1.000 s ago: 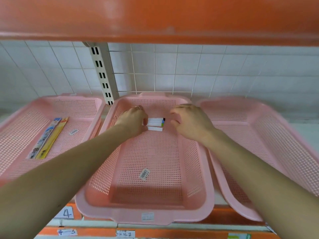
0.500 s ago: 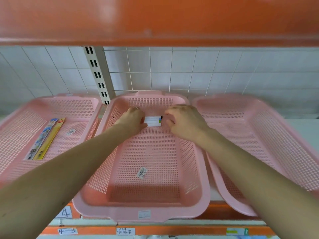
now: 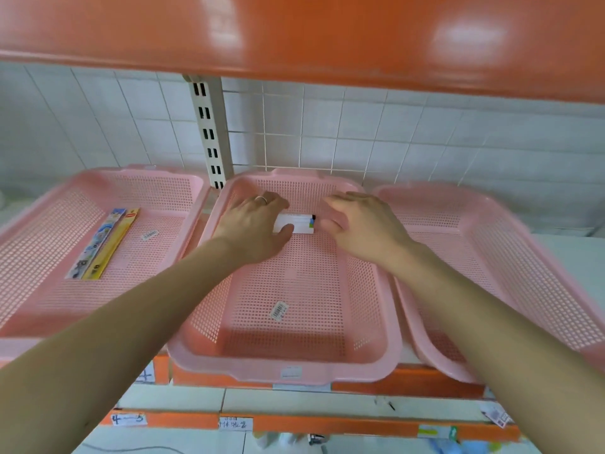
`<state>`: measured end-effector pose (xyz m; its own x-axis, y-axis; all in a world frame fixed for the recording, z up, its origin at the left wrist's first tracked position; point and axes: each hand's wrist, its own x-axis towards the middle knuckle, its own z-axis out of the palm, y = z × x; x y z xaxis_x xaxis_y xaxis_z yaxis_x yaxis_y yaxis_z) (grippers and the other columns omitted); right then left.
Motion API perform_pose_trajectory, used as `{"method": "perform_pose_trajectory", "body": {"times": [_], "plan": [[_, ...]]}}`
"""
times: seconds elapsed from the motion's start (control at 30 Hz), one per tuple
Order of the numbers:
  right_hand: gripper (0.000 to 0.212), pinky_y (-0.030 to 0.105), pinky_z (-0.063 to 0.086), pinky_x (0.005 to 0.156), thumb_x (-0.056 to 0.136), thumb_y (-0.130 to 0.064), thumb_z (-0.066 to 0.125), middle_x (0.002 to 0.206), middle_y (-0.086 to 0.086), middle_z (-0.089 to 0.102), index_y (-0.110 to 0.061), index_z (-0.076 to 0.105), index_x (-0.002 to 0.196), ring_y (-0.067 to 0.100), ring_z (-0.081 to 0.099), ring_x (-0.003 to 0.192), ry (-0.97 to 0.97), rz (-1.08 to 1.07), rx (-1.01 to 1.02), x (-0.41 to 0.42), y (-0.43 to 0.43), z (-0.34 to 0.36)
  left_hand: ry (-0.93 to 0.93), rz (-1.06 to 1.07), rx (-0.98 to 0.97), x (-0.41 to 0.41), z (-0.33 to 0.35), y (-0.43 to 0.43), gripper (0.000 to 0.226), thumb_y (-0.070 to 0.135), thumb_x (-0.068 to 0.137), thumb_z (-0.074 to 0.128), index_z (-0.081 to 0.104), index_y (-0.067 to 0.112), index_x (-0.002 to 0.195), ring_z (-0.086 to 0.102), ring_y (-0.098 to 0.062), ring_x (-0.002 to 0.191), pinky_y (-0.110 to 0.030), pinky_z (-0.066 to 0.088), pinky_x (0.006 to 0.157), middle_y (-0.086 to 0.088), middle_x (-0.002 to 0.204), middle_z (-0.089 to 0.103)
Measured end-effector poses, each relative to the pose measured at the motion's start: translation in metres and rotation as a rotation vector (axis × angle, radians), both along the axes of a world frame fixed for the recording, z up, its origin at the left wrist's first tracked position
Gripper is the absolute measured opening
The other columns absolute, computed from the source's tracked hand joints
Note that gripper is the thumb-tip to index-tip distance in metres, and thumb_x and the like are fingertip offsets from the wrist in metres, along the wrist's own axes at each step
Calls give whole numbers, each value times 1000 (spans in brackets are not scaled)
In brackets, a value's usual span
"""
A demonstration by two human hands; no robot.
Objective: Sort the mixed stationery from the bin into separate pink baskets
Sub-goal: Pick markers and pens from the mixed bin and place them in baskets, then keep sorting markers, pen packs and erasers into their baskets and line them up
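Item: white pen pack [image 3: 296, 223], middle pink basket [image 3: 288, 371]. Probably light and stiff; hold by its long edges. Left hand [image 3: 253, 221] pinches it; right hand [image 3: 360, 224] hold unclear.

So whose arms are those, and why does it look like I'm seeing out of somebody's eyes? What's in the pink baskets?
There is no machine here. A person wears a little camera on their head, so the picture shows what they see: their own two arms reaching forward. Three pink plastic mesh baskets sit side by side under a shiny orange shelf. The left hand holds one end of a small white pack inside the middle basket, with the thumb on the pack's near edge. The right hand is by the pack's other end, but I cannot tell if it touches. In the left basket, two long flat packs lie together. The right basket is partly hidden behind the right arm.
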<state>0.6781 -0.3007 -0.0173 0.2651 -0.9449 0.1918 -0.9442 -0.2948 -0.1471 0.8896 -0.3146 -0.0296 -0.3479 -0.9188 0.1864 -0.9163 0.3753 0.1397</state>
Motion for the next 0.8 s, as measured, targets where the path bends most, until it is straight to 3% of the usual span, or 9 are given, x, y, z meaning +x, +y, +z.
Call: {"method": "perform_pose_trajectory", "body": {"times": [0.07,0.2,0.4,0.5,0.63,0.8], "plan": [[57,43,33,113,96,-50,50,153,2,43,-21,46,145,22,39,141,2,-25,10,6,7,3,20,-19,-5,6,1,8,49,46,98,48,47,24,142,52,-26,127,-40,34,108,3,147,49],[61,44,28,116,98,-51,45,159,6,32,-21,37,150,24,31,145,15,-93,33,13,29,10,53,-40,-16,18,6,18,52,47,100,42,42,26,147,42,-24,138,-42,29,113,5,152,43],[52,46,33,111,97,-46,49,152,10,41,-16,49,140,31,38,139,7,-232,27,3,72,16,122,-75,-13,15,12,38,55,54,100,36,43,25,147,40,-29,139,-44,25,114,0,156,40],[54,47,31,113,97,-48,47,155,4,37,-23,44,145,31,34,142,0,-305,18,-12,100,15,159,-130,-12,0,14,53,65,61,95,26,44,25,147,37,-29,141,-44,24,115,0,157,37],[66,47,27,116,95,-61,32,160,4,28,-26,34,150,27,27,146,-1,-429,45,-39,133,16,160,-204,19,-26,14,72,66,62,95,26,41,26,149,32,-29,144,-43,19,117,0,159,34],[66,48,21,119,96,-55,47,164,2,19,-28,30,153,25,21,149,-33,-535,26,-83,167,18,144,-307,9,-65,18,92,84,69,83,12,43,25,148,37,-29,142,-40,19,119,-2,156,40]]}}
